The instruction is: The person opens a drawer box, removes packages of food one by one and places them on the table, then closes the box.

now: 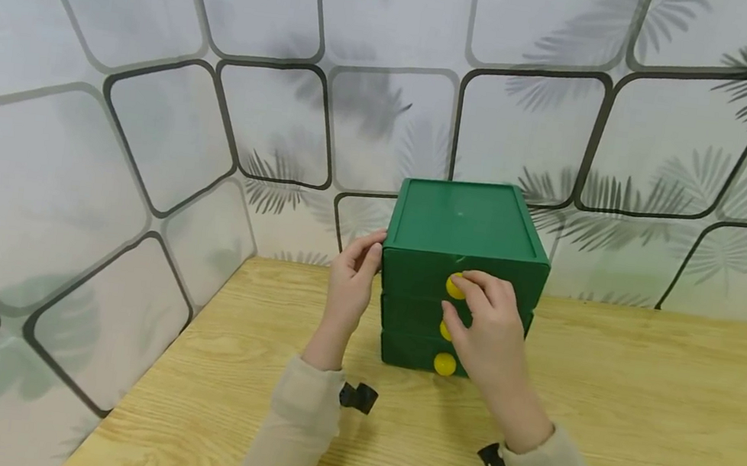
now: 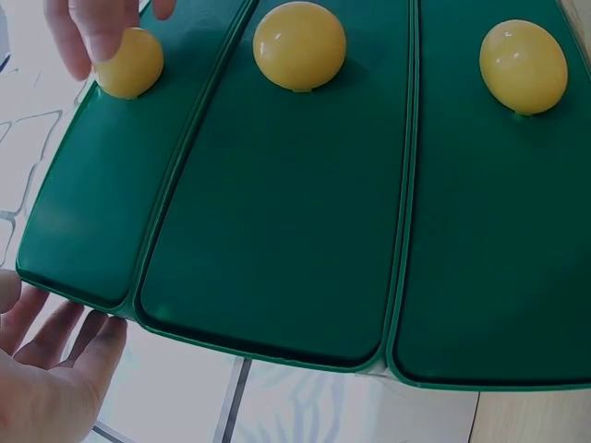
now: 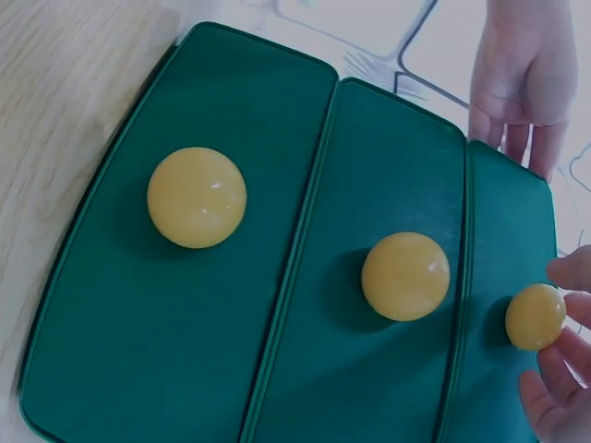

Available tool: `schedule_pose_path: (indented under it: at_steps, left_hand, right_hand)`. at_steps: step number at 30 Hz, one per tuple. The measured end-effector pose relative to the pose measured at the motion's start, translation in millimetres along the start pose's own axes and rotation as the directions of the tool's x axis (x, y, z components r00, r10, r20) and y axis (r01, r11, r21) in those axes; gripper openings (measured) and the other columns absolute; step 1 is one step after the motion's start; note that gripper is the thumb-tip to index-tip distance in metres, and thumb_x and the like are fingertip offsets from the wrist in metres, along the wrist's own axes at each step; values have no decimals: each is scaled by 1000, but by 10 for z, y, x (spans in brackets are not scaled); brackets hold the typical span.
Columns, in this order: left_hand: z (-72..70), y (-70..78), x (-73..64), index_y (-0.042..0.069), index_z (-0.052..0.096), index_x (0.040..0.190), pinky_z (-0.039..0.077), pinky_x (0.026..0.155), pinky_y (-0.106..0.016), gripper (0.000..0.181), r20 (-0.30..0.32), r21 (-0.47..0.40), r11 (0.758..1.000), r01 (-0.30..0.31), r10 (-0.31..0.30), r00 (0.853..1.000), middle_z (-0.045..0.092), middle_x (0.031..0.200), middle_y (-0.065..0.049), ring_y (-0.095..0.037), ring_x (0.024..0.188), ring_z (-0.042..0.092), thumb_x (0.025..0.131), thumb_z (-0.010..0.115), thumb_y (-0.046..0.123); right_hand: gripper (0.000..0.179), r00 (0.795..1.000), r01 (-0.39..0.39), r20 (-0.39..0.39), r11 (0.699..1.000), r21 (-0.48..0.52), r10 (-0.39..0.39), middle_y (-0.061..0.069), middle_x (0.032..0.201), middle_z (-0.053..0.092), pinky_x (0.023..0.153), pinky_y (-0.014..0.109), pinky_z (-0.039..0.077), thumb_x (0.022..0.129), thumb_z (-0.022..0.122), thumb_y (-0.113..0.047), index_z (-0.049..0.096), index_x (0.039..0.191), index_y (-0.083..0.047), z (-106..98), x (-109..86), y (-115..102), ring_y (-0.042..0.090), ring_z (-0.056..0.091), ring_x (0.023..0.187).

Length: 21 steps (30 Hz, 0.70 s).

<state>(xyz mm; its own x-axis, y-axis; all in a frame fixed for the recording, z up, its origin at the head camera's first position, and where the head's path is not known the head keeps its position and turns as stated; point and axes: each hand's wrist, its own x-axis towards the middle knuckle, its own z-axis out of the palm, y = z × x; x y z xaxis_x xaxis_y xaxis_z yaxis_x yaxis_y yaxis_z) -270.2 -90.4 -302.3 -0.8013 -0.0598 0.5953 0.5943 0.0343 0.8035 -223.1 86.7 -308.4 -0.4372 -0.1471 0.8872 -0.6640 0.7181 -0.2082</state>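
A green three-drawer box [image 1: 470, 217] with round yellow knobs stands on the table, its drawer fronts flush. My right hand [image 1: 488, 331] is at the top drawer's knob [image 1: 454, 286], fingertips touching it. In the head view the thumb stands apart, near the partly hidden middle knob [image 1: 445, 329]. The bottom knob [image 1: 444, 364] shows fully. Against the box's left side, near the top, rests my left hand [image 1: 350, 280] with its fingers extended. In the left wrist view, right-hand fingers [image 2: 102, 41] cover part of the top knob [image 2: 134, 65].
The box stands on a wood-grain table [image 1: 638, 401]. Behind it and to the left are pale wall coverings [image 1: 385, 127] with dark line patterns and leaf prints. Black straps [image 1: 358, 397] hang by both sleeves.
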Motion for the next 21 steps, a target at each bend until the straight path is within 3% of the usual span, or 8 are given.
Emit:
schedule_pose_path:
  at_steps: [12, 21]
  left_hand:
    - [3, 15, 3, 1, 56, 117, 46, 81, -30, 31, -3, 12, 1000, 18, -18, 1000, 55, 115, -10, -19, 95, 55, 93, 46, 18]
    - [2, 10, 10, 0, 56, 117, 46, 80, -30, 31, 2, -3, 1000, 12, -12, 1000, 55, 115, -11, -20, 95, 55, 93, 46, 17]
  right_hand:
    - [30, 998, 44, -55, 999, -9, -44, 19, 99, 55, 72, 37, 48, 67, 71, 12, 64, 95, 7, 61, -9, 47, 32, 49, 90]
    - [30, 998, 28, -56, 999, 20, -27, 19, 99, 56, 74, 37, 47, 67, 71, 12, 64, 95, 6, 73, -13, 55, 32, 49, 91]
